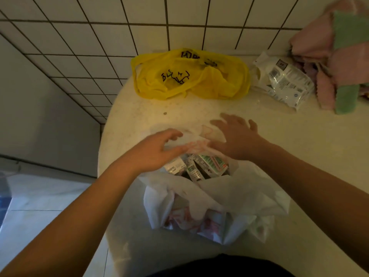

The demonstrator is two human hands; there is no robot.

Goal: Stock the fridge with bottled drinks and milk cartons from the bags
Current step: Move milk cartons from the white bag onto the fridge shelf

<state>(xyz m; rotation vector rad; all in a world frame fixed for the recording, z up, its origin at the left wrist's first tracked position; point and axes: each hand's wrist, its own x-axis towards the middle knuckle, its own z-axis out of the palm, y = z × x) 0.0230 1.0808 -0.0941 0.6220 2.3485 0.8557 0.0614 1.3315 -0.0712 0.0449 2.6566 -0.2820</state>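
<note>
A white-tiled wall point(99, 37) backs a rounded cream countertop point(279, 156). Near its front edge a white plastic bag point(229, 196) stands open with milk cartons point(207, 164) inside, their labels too small to read. The left hand point(153, 154) curls at the bag's far rim, its grip unclear. The right hand point(237, 136) spreads flat beside it. Behind lie a yellow bag point(219, 84) with illegible black print, a printed white packet point(287, 80) and pink-and-green cloths point(339, 62).

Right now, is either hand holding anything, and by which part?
The left hand seems to pinch the white bag by its far rim; the right hand lies open, holding nothing.
</note>
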